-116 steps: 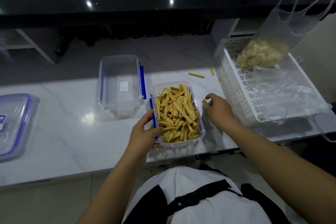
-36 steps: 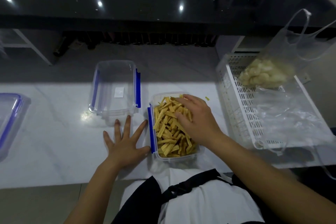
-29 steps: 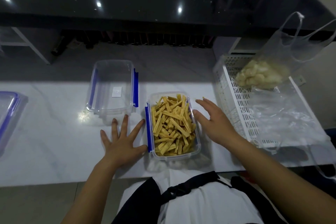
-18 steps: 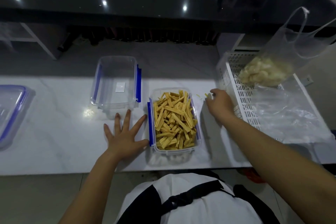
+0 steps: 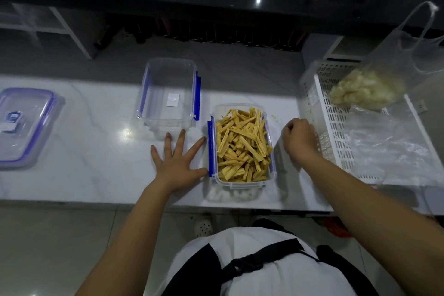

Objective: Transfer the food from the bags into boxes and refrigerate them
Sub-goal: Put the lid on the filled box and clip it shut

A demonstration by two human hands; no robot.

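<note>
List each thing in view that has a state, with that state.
Box of yellow strips: full, lidless.
Empty box: lidless.
Lid: flat on counter, left.
Bag of pale food: unemptied, in basket.
Left hand: flat, fingers spread.
Right hand: curled; contents unclear.

My left hand (image 5: 176,158) off the filled box (image 5: 241,145) and now flat on the surface (image 5: 84,163) just left of it, my right hand (image 5: 299,139) out of the strips, curled beside the basket (image 5: 336,132), scattered strips near frame centre mostly gone.
</note>
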